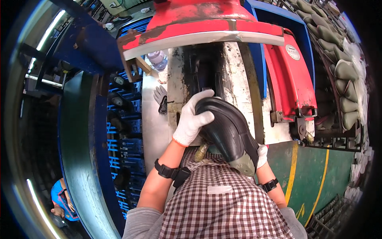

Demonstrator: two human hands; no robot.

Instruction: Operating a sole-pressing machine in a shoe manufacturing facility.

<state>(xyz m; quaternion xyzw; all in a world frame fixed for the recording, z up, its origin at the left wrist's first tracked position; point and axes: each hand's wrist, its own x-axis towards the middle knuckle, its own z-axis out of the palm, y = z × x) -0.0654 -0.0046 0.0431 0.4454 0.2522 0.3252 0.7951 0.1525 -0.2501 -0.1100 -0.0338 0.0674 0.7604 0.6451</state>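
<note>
Left hand (190,120) part-curled, gripping 1 black boot (227,129); right hand (262,155), mostly hidden, apparently gripping it too.

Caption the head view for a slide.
White-gloved left hand and right hand hold black footwear near a red machine.

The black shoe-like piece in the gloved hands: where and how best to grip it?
Probably both ends of the black piece: its rounded upper end from the left, as the left hand does, and beside the olive end from the right, where the right hand is. It is long and slanted, so two grips should steady it.
</note>
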